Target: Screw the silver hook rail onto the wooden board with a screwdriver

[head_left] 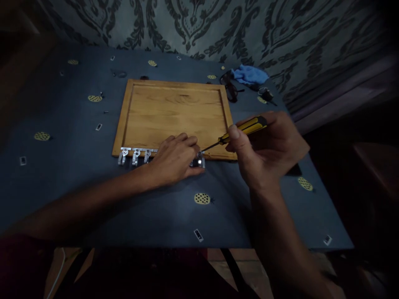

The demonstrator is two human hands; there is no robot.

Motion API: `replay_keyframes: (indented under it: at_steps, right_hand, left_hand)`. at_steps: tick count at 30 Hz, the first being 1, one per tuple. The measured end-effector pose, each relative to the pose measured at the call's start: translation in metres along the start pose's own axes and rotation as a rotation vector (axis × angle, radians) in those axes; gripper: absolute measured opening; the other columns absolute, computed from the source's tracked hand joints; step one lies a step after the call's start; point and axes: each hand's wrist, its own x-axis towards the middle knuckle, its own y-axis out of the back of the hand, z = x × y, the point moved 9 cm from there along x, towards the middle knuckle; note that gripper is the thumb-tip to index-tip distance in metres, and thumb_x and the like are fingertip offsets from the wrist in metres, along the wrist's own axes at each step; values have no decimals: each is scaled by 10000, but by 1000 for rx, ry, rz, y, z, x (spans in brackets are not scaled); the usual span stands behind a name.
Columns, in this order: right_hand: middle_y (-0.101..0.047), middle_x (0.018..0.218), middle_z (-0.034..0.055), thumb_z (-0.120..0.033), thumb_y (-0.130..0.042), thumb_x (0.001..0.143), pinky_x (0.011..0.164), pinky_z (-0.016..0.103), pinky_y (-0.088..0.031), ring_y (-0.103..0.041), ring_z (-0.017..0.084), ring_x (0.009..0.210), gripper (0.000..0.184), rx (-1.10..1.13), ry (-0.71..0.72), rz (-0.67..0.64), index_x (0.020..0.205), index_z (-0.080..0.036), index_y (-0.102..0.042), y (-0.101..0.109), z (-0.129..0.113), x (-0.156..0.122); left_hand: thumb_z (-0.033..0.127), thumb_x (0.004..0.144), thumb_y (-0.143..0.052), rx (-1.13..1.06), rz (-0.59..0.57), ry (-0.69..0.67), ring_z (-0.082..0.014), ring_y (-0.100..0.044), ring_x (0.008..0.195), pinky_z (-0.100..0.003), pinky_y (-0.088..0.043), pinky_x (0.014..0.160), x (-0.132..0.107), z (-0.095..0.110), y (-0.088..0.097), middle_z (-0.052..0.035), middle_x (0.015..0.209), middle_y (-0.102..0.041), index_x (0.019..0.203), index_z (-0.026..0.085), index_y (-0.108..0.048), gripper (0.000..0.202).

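A framed wooden panel point(174, 110) lies flat, with a silver metal hook rail point(136, 156) along its near edge. My left hand point(176, 160) is closed over the right part of the rail, fingers on the panel side and thumb at the near side, hiding some of the hooks. A yellow-and-black screwdriver point(245, 127) is gripped in my right hand point(264, 147). Its shaft points down and left, and the tip is at the rail's right end, just beside my left fingers. Whether the tip sits in a screw is too small to tell.
The table point(77, 174) has a blue cover printed with pineapples. Sunglasses point(230, 89), a crumpled blue cloth point(250, 74) and keys point(264, 92) lie beyond the panel's far right corner. A small screw point(106, 111) lies to its left. A patterned wall stands behind.
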Motion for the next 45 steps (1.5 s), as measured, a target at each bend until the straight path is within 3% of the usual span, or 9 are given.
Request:
replay_keyframes:
  at_steps: [9,18,27,33,38,43,45]
  right_hand:
    - [-626,761,-31,-383,-797,884,558,342,-459,-582,157,595,154,13,-16,-67,863,-312,-662,-6,2,-2]
    - [-649,769,-18,-379,-800,878,558,356,-520,-599,175,625,125,76,63,-155,846,-325,-691,-12,-14,2]
    - [-742,866,0,-348,-756,912,625,378,-529,-654,204,727,29,114,104,-272,897,-332,-737,-19,-20,0]
    - [-682,755,-17,-369,-839,844,551,324,-511,-620,174,653,135,180,17,-220,823,-315,-716,-19,-13,3]
    - [-663,717,-33,-361,-932,735,478,281,-445,-572,130,563,252,220,-95,-138,754,-287,-692,-15,-3,7]
    - [-722,858,-12,-440,-843,835,498,284,-503,-622,127,571,227,255,-160,-281,1015,-316,-784,-20,1,8]
    - [-727,844,-16,-437,-832,847,501,289,-516,-623,126,555,190,266,-164,-318,993,-320,-799,-20,1,7]
  left_hand:
    - [484,956,-695,-4,-71,35,-314,-579,1183,-400,-459,946,0,-1,-3,-127,1197,-674,1167,104,-717,435]
    - [485,939,-712,10,-1,11,-310,-590,1142,-398,-476,906,0,0,-2,-133,1196,-688,1142,117,-721,420]
    - [463,946,-710,-22,-19,23,-325,-583,1205,-437,-488,956,0,-1,-3,-131,1307,-674,1164,129,-718,399]
    - [492,953,-694,-9,-35,31,-338,-572,1246,-444,-484,990,0,-1,-3,-142,1330,-660,1200,122,-711,445]
    - [478,947,-706,1,-34,25,-320,-592,1171,-412,-477,932,0,0,-2,-137,1219,-688,1159,106,-723,428]
    - [470,938,-720,5,2,4,-300,-593,1102,-384,-460,866,0,0,0,-116,1124,-696,1111,110,-733,400]
    - [476,934,-723,3,-5,7,-301,-593,1099,-384,-457,862,0,0,-1,-118,1127,-693,1106,110,-732,405]
